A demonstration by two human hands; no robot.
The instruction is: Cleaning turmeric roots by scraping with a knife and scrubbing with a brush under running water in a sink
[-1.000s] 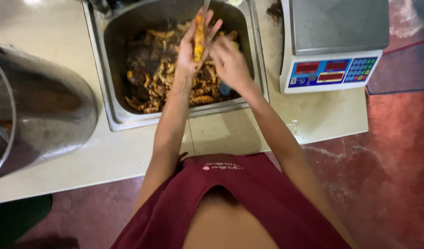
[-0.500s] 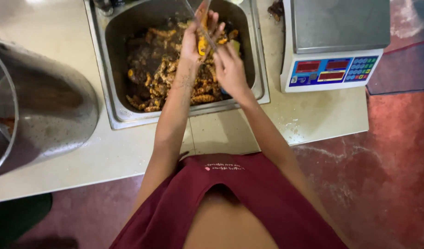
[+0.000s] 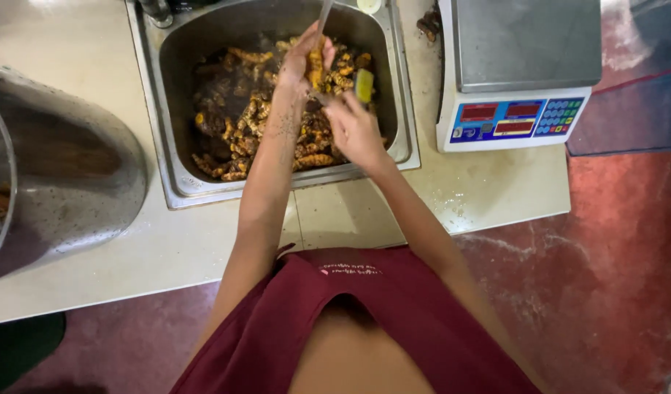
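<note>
The left hand [image 3: 304, 62] is raised over the steel sink [image 3: 176, 175], and its fingers are closed around one orange root piece [image 3: 315, 69], which it holds up in the thin stream of water [image 3: 324, 16] that falls from above. The right hand [image 3: 353, 130] is just beside it, a little lower and nearer to the body, with its fingers wrapped around the yellow-green handle of a small brush [image 3: 364, 84]; the working end of this brush is hidden between the two hands, so I cannot tell if it touches the root piece. Under both hands the sink is filled with a heap of muddy roots [image 3: 240, 124], brown and orange, lying in dark water. The sink is set into a pale tiled counter [image 3: 350, 215]. On the counter, to the right of the sink, stands a white electronic scale [image 3: 521, 73] with a flat grey platform and a blue panel of buttons. At the left edge a big metal pot [image 3: 58, 175] lies on its side. The person wears a dark red apron [image 3: 364, 321], and the floor [image 3: 612, 255] below is reddish.
</note>
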